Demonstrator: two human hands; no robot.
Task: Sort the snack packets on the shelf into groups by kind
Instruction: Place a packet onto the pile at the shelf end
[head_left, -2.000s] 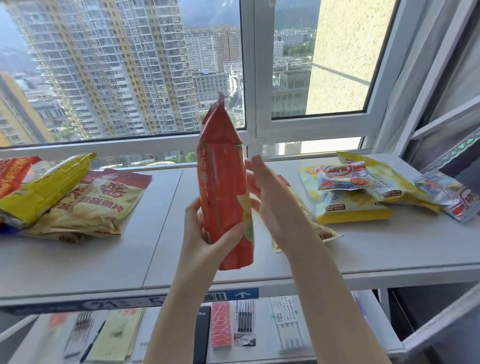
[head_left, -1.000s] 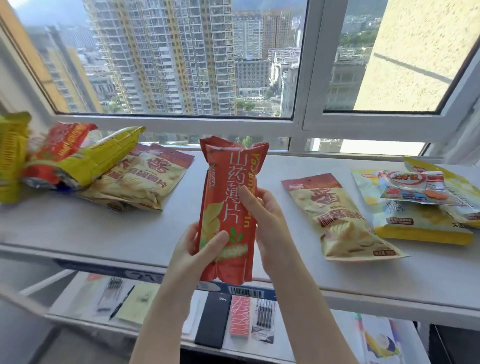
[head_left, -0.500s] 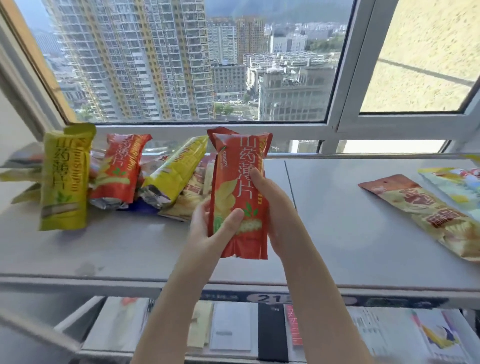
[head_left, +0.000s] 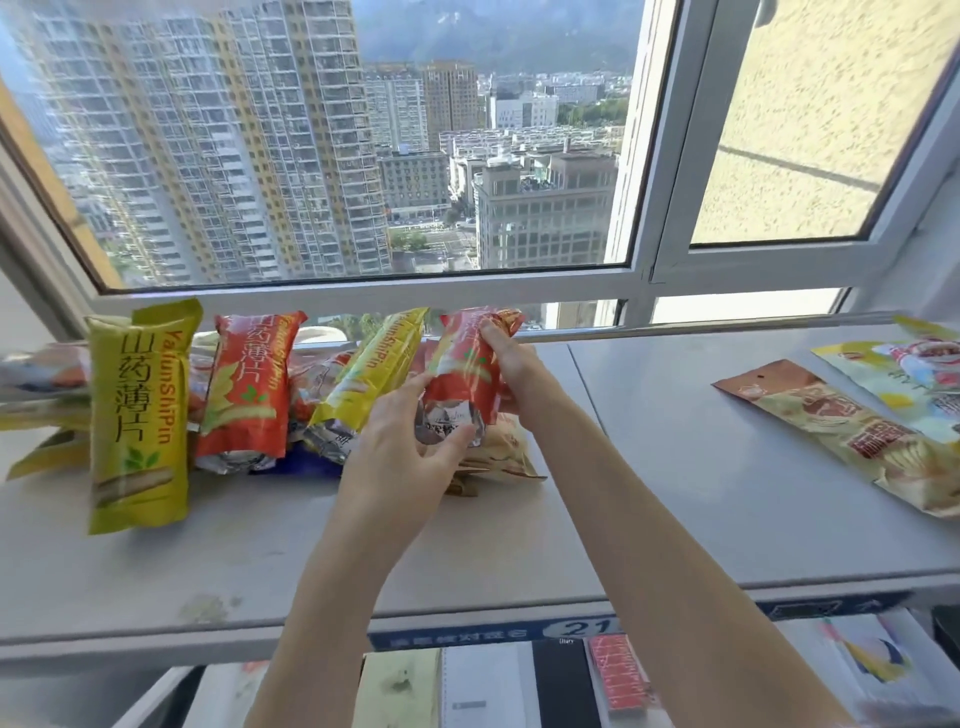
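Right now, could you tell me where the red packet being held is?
Head view, centre-left: both hands hold the red packet over the left snack pile, beside a yellow packet, near the window.

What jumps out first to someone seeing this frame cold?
Both hands meet mid-frame on a red snack packet: the left hand grips its silver bottom end, the right hand its top. To its left, yellow and red packets lean in a row, the tall yellow packet foremost. City towers fill the window behind.

Red packet (head_left: 467, 371), grey shelf (head_left: 675, 467)
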